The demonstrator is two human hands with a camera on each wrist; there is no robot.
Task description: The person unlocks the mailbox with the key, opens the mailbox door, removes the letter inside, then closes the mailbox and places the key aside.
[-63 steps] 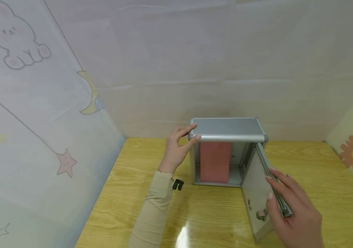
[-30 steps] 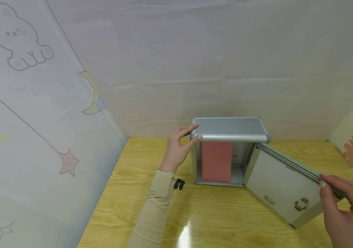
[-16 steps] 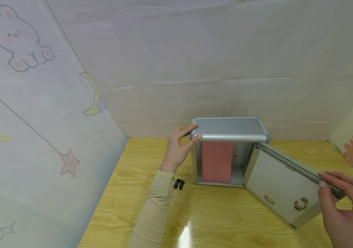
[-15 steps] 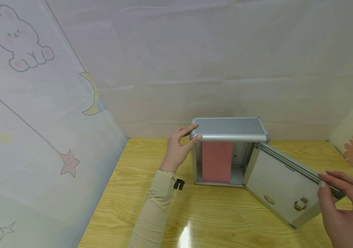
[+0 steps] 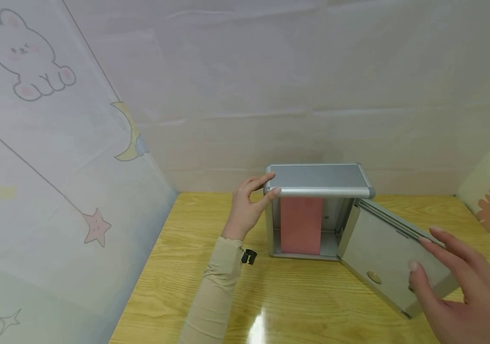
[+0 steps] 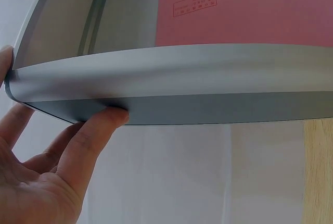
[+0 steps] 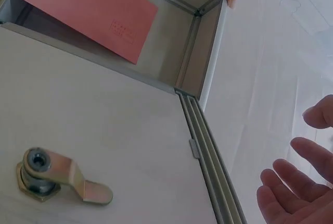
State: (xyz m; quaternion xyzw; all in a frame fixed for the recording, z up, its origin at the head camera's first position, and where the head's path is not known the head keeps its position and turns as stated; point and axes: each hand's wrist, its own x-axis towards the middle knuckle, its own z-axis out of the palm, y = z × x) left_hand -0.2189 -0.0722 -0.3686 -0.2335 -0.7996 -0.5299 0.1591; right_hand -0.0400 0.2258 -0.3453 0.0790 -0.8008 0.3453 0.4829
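Observation:
A grey metal box (image 5: 319, 176) with silver edges stands on the table, its door (image 5: 378, 248) swung out to the right. Inside leans a flat red envelope (image 5: 300, 227); a small printed stamp shows on the envelope (image 6: 250, 15) in the left wrist view. My left hand (image 5: 245, 210) grips the box's upper left corner, fingertips on the top and thumb at the front edge. My right hand (image 5: 464, 291) hovers before the door's outer end, fingers spread and holding nothing. In the right wrist view the right hand (image 7: 307, 182) is apart from the door (image 7: 119, 125).
A metal cam lock (image 7: 67, 174) juts from the door's inner face, beside an oval brass-coloured piece (image 5: 374, 277). Under the box is a wood-grain table (image 5: 296, 296). A pale fabric backdrop (image 5: 245, 95) rises close behind, with a printed one on the left.
The right hand swung the door farther out to the right, held its edge, then let go and moved left off it. The left hand stays on the box corner.

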